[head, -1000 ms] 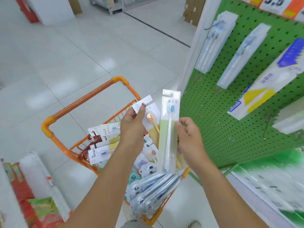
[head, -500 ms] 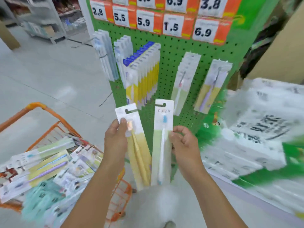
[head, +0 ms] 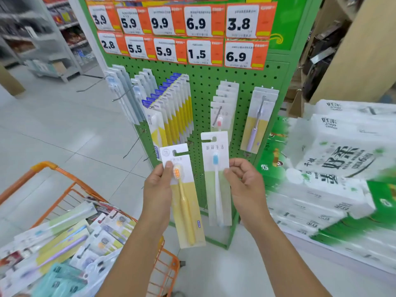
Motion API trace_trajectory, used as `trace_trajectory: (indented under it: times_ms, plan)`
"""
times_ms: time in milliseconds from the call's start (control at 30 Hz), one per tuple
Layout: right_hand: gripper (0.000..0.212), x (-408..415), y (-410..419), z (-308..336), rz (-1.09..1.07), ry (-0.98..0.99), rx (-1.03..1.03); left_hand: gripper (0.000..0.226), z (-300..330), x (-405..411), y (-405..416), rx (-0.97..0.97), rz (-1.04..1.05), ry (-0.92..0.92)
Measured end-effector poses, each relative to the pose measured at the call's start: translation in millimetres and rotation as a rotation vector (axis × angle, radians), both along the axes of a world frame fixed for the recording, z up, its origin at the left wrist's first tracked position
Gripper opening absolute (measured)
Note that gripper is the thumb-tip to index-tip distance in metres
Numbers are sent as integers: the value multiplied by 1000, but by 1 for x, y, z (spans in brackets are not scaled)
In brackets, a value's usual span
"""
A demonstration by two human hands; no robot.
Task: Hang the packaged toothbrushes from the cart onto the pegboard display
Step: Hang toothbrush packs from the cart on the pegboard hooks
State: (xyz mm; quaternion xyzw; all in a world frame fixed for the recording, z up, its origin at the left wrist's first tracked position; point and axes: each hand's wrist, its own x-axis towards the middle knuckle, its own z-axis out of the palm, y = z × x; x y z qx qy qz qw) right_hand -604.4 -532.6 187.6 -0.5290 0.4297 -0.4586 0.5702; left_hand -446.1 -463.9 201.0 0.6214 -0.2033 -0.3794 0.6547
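My left hand (head: 157, 189) pinches a yellow packaged toothbrush (head: 186, 211) near its top. A pack with a blue-headed white toothbrush (head: 217, 189) is pinched at its edge by my right hand (head: 246, 185). Both packs hang upright in front of the green pegboard (head: 203, 86), below its filled hooks. Rows of packs hang there: grey ones (head: 126, 97), blue-and-yellow ones (head: 173, 112), pink-headed ones (head: 224, 103) and a purple one (head: 260, 118). The orange cart (head: 53, 168) at lower left holds several more toothbrush packs (head: 64, 239).
Price tags (head: 182, 31) line the pegboard's top. Empty metal hooks (head: 132, 146) stick out at the board's left edge. Stacked tissue packs (head: 334, 168) sit right of the board. Store shelves (head: 42, 39) stand far left across the tiled floor (head: 64, 129).
My view has swung from the cart up to the pegboard. Both hands have carried their packs closer to the board and a little higher.
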Motion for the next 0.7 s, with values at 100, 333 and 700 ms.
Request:
trace_trajectory:
  times_ms: [100,333,700]
  plan:
    - [11,19,-14,3,-57,-11,-28,25,0,8,1,-5,-17,13]
    - [10,37,-27,-7,-153,-19,-58,24,-7,23,1,-17,-43,36]
    - [8,52,-63,-23,-196,126,-45,25,-5,22,-11,-27,-118,32]
